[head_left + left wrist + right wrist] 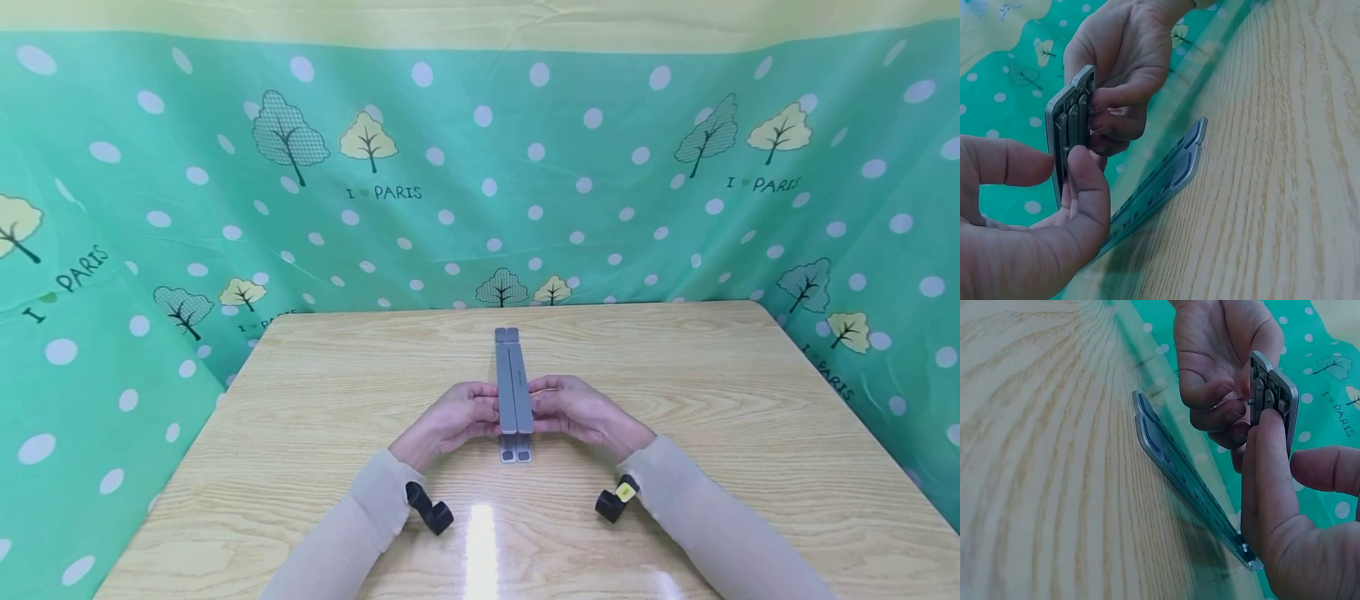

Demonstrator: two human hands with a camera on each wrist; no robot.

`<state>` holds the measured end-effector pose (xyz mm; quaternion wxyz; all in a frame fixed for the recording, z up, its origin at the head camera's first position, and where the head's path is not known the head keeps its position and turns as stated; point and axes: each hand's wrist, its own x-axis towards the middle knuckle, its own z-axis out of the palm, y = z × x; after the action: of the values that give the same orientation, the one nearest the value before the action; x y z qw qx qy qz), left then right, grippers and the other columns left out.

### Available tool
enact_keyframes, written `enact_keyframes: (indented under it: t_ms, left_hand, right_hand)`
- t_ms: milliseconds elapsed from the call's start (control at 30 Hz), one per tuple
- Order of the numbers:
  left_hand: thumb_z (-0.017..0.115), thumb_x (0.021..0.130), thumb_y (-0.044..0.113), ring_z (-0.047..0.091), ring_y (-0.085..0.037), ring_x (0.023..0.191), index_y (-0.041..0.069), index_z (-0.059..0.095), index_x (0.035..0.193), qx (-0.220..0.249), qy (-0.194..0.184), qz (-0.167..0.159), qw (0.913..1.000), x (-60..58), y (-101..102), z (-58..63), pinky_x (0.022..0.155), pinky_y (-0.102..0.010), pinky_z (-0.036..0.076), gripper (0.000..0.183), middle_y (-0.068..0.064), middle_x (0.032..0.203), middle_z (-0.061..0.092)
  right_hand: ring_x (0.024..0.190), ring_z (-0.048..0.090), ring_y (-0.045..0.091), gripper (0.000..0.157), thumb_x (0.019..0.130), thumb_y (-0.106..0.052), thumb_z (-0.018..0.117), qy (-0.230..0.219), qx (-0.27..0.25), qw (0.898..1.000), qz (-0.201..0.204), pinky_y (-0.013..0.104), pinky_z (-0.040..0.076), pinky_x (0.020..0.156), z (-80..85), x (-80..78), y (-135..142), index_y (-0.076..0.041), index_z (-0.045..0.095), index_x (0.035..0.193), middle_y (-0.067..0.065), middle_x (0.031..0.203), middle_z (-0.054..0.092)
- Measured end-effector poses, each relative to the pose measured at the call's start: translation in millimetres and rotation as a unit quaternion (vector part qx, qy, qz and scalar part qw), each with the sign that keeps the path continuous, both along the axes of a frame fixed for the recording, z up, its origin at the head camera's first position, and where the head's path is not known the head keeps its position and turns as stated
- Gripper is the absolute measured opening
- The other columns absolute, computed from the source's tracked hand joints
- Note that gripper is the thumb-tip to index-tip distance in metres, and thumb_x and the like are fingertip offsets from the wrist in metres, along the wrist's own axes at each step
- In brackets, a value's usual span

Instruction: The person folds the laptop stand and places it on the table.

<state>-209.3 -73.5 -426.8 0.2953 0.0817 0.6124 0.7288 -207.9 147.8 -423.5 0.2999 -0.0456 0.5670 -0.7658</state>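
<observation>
A grey metal folding laptop stand (513,379) stands on the table, its two long upper bars side by side and raised at the near end above the base. My left hand (457,417) pinches the left upper bar between thumb and fingers. On the other side, my right hand (573,408) grips the right upper bar in the same way. In the left wrist view the upper bars' ends (1063,119) show hinge parts on their undersides. Below them, the base bars (1172,462) lie along the wood in the right wrist view, with dark pads at their near ends.
The wooden table (337,367) reaches out on both sides of the stand. Behind it hangs a green curtain (450,183) with white dots and printed trees. Black wrist devices (429,507) sit on both sleeves. Light glares off the wood (481,550) in front.
</observation>
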Motion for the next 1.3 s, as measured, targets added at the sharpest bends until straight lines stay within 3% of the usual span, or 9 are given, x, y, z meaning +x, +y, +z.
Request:
enact_keyframes:
  t_ms: [167,333,467,667,1133,1300]
  left_hand:
    - [0.054,0.087,-0.008,0.062,-0.017,0.078,-0.016,0.047,0.125,-0.025,0.013,0.009,0.9996,1.2,1.5,-1.0,0.073,-0.032,0.053,0.039,-0.012,0.093,0.064]
    - [0.06,0.083,-0.011,0.063,-0.018,0.079,-0.011,0.037,0.137,-0.06,0.033,0.027,0.9973,4.6,4.2,1.4,0.075,-0.034,0.056,0.059,-0.012,0.094,0.061]
    - [0.064,0.08,-0.01,0.063,-0.018,0.077,-0.005,0.029,0.145,-0.089,0.064,0.034,0.9934,6.1,5.5,1.2,0.076,-0.039,0.056,0.074,-0.012,0.092,0.059]
    - [0.066,0.079,-0.009,0.064,-0.019,0.076,-0.004,0.03,0.145,-0.135,0.096,0.032,0.9857,7.9,6.4,0.5,0.074,-0.038,0.057,0.076,-0.014,0.092,0.061]
    - [0.07,0.07,-0.013,0.059,-0.018,0.071,-0.008,0.029,0.144,-0.24,0.179,-0.009,0.954,7.6,11.5,-4.0,0.062,-0.028,0.052,0.085,-0.015,0.086,0.061]
    - [0.072,0.07,-0.012,0.054,-0.017,0.069,-0.01,0.031,0.141,-0.289,0.209,-0.015,0.934,7.6,14.9,-0.9,0.059,-0.026,0.048,0.082,-0.014,0.083,0.058]
  right_hand:
    - [0.094,0.066,0.033,0.053,0.088,0.01,0.051,0.018,0.018,1.0,-0.01,0.042,0.053,0.086,-1.8,0.2,-0.9,0.012,0.027,0.135,0.029,0.11,0.06]
    - [0.094,0.066,0.033,0.064,0.086,0.013,0.052,0.044,0.051,0.998,-0.017,0.043,0.054,0.084,-0.9,2.0,-1.6,0.005,0.024,0.143,0.022,0.098,0.065]
    - [0.091,0.067,0.032,0.065,0.084,0.012,0.054,0.065,0.099,0.993,-0.025,0.043,0.055,0.082,-0.4,2.8,-3.6,0.003,0.028,0.144,0.019,0.095,0.066]
    - [0.08,0.066,0.029,0.068,0.08,0.013,0.055,0.095,0.163,0.982,-0.027,0.043,0.057,0.075,-1.1,2.9,-7.6,0.002,0.033,0.143,0.02,0.093,0.063]
    - [0.065,0.064,0.027,0.08,0.081,0.015,0.057,0.115,0.282,0.952,0.01,0.039,0.057,0.06,-2.6,0.0,-15.1,-0.004,0.021,0.151,0.019,0.089,0.06]
    - [0.063,0.062,0.026,0.08,0.082,0.014,0.057,0.129,0.312,0.941,0.018,0.037,0.057,0.056,-0.4,1.8,-17.5,-0.005,0.021,0.151,0.019,0.086,0.059]
